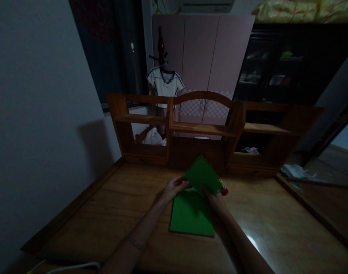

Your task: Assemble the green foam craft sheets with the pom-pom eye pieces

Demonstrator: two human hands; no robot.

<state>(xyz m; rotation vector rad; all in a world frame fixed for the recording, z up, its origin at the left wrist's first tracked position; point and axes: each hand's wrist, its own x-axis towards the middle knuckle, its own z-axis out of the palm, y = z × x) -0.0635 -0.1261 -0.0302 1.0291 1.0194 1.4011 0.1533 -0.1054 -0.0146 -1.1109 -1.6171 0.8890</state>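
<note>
A green panel (201, 175) with what looks like stitching along its edges is held up and tilted above the desk. My left hand (174, 188) pinches its left corner, where a small red piece shows by the fingers. On the lower right edge my right hand (215, 199) grips the same panel, thumb on the face turned to me. A round red ornament with googly eyes (224, 190) sticks out at the right corner. Beneath both hands a second green, flat rectangular board (191, 217) lies on the wooden desk (128, 205). Whether the two green pieces are joined is hidden.
A wooden shelf unit (201, 129) stands along the desk's back edge. To the left rises a white wall (48, 133). A white cable (73, 266) lies at the front left. Plastic bags (297, 171) sit beyond the desk's right edge.
</note>
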